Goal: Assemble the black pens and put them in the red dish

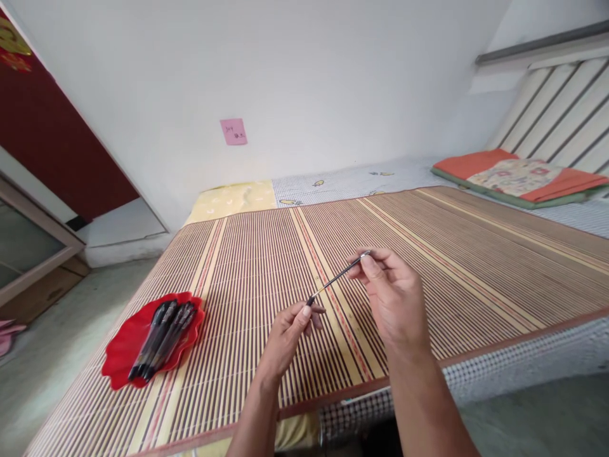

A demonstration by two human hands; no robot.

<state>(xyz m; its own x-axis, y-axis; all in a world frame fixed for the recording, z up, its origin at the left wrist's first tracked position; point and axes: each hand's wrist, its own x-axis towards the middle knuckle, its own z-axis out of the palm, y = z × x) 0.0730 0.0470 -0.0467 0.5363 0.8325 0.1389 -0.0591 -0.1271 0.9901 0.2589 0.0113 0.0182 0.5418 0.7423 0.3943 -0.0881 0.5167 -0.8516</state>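
Observation:
Both of my hands are raised over the striped bamboo mat [257,266], joined by a thin, slanting dark rod that looks like a pen refill [340,275]. My right hand [392,295] pinches its upper end, where a small silvery bit shows by the thumb. At the lower end, my left hand [290,333] grips a short black pen part [310,301] between thumb and fingers. The refill's pale, narrow end meets this part; whether it is inside or only touching I cannot tell. Off to the left, several black pens [164,336] lie in a red scalloped dish [118,343].
The mat covers a bed against a white wall [333,82] bearing a pink note [233,132]. A folded orange and green cloth [523,178] lies at the far right beside a slatted headboard [561,108]. Checked bedding [523,355] hangs along the near edge.

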